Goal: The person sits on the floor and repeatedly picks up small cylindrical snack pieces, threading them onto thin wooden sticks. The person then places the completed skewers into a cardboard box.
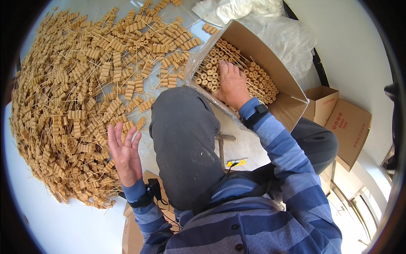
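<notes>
Skewers [249,78] of tan, ring-ended pieces on thin wooden sticks lie packed inside an open cardboard box [277,53] at the right. Over them rests my right hand [233,86], reaching in across the near wall. Its fingers lie apart on the skewers, thumb toward the box's left side; their undersides are hidden. A large heap of similar skewers [80,97] spreads over the left side. At the near right edge of that heap, my left hand [125,154] is raised, palm up, with fingers spread and nothing in them.
Crumpled clear plastic [277,40] lies behind the box. Further right stand other cardboard boxes [344,127]. My bent knee [182,127] is between the heap and the packed box. On the floor below are a small yellow object [236,162] and part of a wooden stool [224,138].
</notes>
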The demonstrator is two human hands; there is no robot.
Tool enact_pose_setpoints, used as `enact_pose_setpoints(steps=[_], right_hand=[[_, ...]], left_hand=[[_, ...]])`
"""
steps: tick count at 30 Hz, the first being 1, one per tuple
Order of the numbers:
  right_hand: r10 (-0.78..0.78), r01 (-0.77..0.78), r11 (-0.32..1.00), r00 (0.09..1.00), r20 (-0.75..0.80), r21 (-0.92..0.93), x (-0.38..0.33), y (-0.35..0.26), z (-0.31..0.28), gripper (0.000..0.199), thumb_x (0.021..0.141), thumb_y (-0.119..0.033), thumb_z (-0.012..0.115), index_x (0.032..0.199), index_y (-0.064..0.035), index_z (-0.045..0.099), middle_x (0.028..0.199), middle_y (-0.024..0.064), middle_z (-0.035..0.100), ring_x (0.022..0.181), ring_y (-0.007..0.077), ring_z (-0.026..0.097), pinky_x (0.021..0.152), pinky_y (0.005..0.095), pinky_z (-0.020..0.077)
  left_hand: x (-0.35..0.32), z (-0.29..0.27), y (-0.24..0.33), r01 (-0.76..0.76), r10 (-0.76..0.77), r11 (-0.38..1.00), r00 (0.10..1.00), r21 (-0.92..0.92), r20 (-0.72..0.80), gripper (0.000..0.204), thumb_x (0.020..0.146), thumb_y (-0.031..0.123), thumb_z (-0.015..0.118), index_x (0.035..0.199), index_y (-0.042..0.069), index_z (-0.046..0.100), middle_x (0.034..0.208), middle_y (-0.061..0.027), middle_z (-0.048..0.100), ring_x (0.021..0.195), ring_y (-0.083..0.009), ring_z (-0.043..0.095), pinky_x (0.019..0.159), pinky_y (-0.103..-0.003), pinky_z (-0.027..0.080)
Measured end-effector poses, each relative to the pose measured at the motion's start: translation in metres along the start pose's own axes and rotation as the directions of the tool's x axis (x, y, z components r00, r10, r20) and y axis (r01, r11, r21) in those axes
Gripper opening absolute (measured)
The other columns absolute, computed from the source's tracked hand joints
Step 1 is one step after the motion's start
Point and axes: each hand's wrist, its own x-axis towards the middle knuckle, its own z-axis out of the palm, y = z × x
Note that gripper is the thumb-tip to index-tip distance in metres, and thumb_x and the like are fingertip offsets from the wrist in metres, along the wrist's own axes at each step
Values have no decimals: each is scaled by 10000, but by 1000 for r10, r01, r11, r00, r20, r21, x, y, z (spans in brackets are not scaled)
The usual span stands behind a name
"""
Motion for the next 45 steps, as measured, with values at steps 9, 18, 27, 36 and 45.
enact_pose_setpoints(steps=[9,18,27,36,45], right_hand=[[-69,-46,953,929,365,298,19,19,-13,1070,705,-369,843,1521,13,264,1552,251,307,1449,395,303,1188,456,300],[-119,30,910,974,192,413,10,21,5,888,814,-286,802,1499,27,332,1511,273,383,1404,422,375,1176,413,326],[34,-75,851,996,88,520,16,12,6,653,890,-288,744,1383,52,483,1304,276,584,1219,403,564,1049,433,452],[-20,35,801,999,-31,597,15,22,19,622,900,-319,757,1335,63,530,1273,258,581,1094,331,614,924,404,517],[-123,22,715,988,96,698,17,37,23,478,1011,-214,602,1410,20,482,1403,180,531,1278,290,519,1046,384,445]], left_hand=[[5,13,-2,88,-81,988,995,129,-63,934,897,309,694,1592,38,133,1575,-195,253,1346,-337,446,1119,-466,377],[-5,7,-23,137,-143,973,989,187,21,817,936,215,635,1585,31,175,1557,-195,290,1305,-308,485,1097,-452,403],[-16,-34,-57,302,-295,926,953,227,-64,623,974,166,601,1519,-5,350,1432,-164,488,1185,-222,579,1008,-338,472],[-29,-58,-103,323,-350,885,936,335,21,538,976,135,562,1480,18,416,1364,-135,558,1176,-210,588,1006,-334,465],[-5,-144,-189,582,-520,800,795,150,-313,562,927,149,611,1450,21,450,1350,-127,560,1114,-225,618,946,-364,517]])
